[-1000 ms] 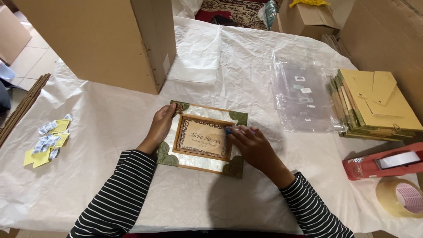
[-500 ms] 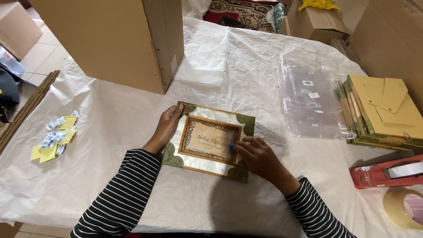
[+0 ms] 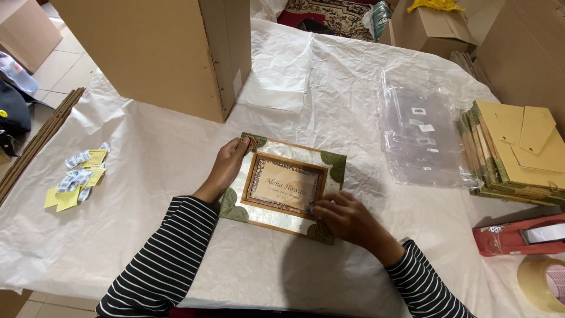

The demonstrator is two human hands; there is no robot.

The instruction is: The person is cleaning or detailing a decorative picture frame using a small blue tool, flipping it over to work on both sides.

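A rectangular picture frame [image 3: 281,184] with a pearly border, green leaf corners and a brown inner window lies flat on the white paper-covered table [image 3: 176,147]. My left hand [image 3: 226,166] grips its left edge near the upper left corner. My right hand [image 3: 345,217] rests on the lower right corner, fingertips pressing on the inner window's edge. Both sleeves are black and white striped.
A big cardboard box [image 3: 170,53] stands behind the frame. Clear plastic bags [image 3: 421,138] lie at right, beside a stack of frames [image 3: 518,156] lying back side up. A red tape dispenser [image 3: 521,235] and tape roll [image 3: 544,282] sit at lower right. Small yellow and white packets [image 3: 76,176] lie at left.
The view has shifted slightly. My right hand has slid from the frame's right-middle down to its lower right corner. My left hand stays on the left edge.
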